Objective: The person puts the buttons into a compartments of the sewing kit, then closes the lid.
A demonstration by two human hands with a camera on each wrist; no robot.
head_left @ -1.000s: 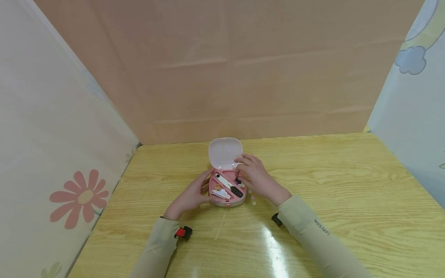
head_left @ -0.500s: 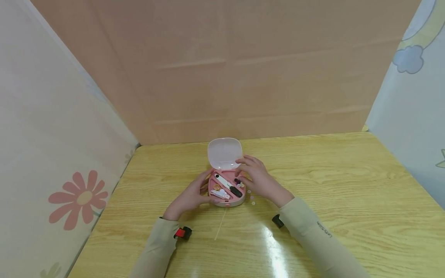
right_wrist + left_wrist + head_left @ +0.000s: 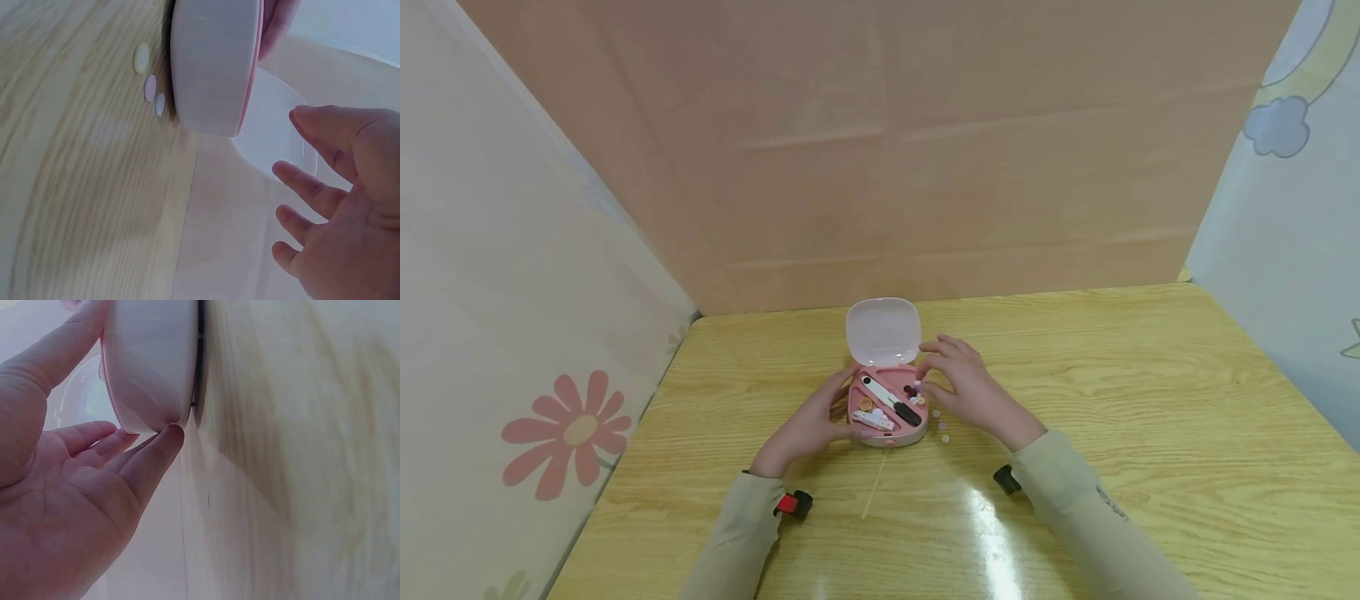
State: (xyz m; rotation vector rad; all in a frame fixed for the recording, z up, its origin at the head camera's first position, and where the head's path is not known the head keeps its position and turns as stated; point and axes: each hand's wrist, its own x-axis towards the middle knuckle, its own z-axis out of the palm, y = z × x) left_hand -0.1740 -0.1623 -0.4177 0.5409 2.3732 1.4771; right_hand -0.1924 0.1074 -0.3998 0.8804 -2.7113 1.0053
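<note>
A small pink-and-white sewing box [image 3: 902, 437] stands on the table with its clear lid [image 3: 883, 332] raised. My left hand [image 3: 805, 425] holds the box by its left side, thumb at the front and fingers further back; the left wrist view has fingertips against the white wall. Inside lie a white-and-black tool [image 3: 891, 400], a whitish clip-like piece [image 3: 874, 421], a gold round piece [image 3: 866, 404] and several small buttons [image 3: 916, 401]. My right hand [image 3: 962, 385] hovers over the box's right edge, thumb and forefinger apart with nothing between them in the right wrist view.
Three loose buttons, one of them a yellow button [image 3: 142, 58], lie on the table [image 3: 1075, 375] beside the box's right side. A thin pale stick-like strip [image 3: 874, 487] lies in front of the box. A brown-covered wall [image 3: 880, 167] rises behind.
My right hand has lifted and drawn back slightly to the right, its fingers moving off the lid and the small pieces. The left hand keeps its hold on the box.
</note>
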